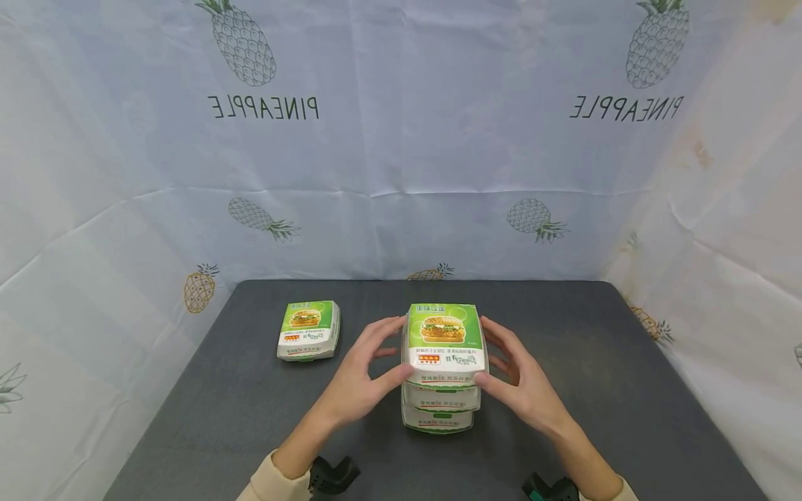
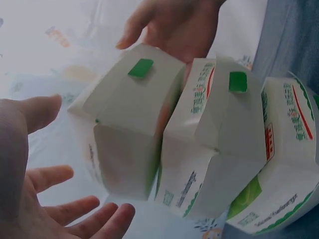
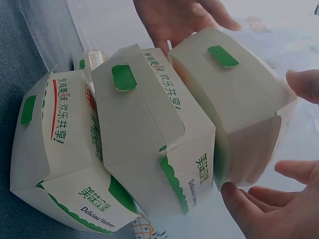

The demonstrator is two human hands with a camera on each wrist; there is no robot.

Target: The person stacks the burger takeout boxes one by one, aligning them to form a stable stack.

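Note:
Three burger boxes are stacked on the dark table: the top box (image 1: 443, 341), the middle box (image 1: 442, 399) and the bottom box (image 1: 437, 421). Green and white print with a burger picture covers the top lid. My left hand (image 1: 366, 372) is beside the top box's left side, its spread fingers and thumb apart from the card in the left wrist view. On the other side, my right hand (image 1: 523, 379) has its fingers spread around the top box; one fingertip lies at its lower edge in the right wrist view, and contact is unclear. The boxes sit slightly askew.
Another burger box (image 1: 309, 330) lies alone to the left of the stack, towards the back. Pineapple-print cloth (image 1: 388, 153) hangs behind the dark table (image 1: 595, 390) and along both sides.

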